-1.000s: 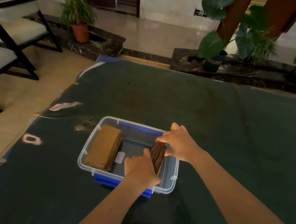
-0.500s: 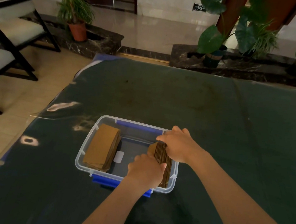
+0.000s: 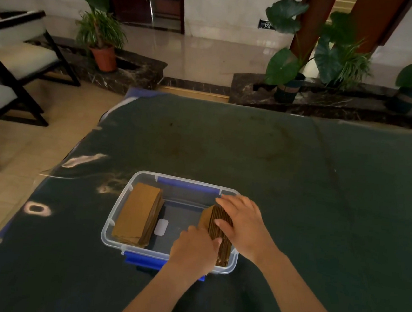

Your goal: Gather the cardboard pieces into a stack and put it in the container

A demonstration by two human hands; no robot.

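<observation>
A clear plastic container (image 3: 118, 219) with blue clips sits on the dark green table near me. Against its left wall leans a brown cardboard stack (image 3: 139, 213). A second cardboard stack (image 3: 213, 215) stands on edge against the container's right wall, its corrugated edges facing up. My left hand (image 3: 194, 251) grips the near end of this stack. My right hand (image 3: 242, 223) lies on its top and right side, fingers spread over the edges, thumb pressing the corrugated face.
The green table cover (image 3: 274, 167) stretches far and right of the container. Black-framed chairs (image 3: 15, 62) stand on the tiled floor to the left. Potted plants (image 3: 103, 40) line a dark stone ledge (image 3: 331, 102) beyond the table.
The right-hand stack has gone down into the container and settled against its right wall. Both hands have lowered with it and stay on it.
</observation>
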